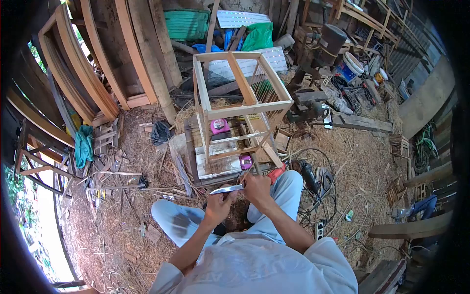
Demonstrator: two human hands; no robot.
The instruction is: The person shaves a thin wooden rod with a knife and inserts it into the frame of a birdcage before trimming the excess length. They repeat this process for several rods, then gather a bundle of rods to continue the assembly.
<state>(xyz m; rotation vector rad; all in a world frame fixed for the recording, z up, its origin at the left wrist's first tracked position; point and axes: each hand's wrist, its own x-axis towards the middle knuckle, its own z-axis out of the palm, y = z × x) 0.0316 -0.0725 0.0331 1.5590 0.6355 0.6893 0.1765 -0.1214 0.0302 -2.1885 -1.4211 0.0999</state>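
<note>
My right hand (257,190) is closed round the handle end of a knife, whose bright blade (226,189) points left. Just below the blade, my left hand (218,208) has its fingers curled, thumb up by the metal; what it pinches I cannot tell. Beyond my hands stands a light wooden frame (249,111) with thin rods down its right side. Two pink tape measures, one inside the frame (220,126) and one nearer me (245,162), lie on the low board (215,164). A red tool (276,173) rests by my right knee.
Right of my knee lies a dark corded power tool (309,177) with looped cable, and a power strip (319,230) sits lower down. Curved wooden pieces (81,63) lean at the left. A metal vise (313,111) stands at the back right. Shavings cover the floor (132,220).
</note>
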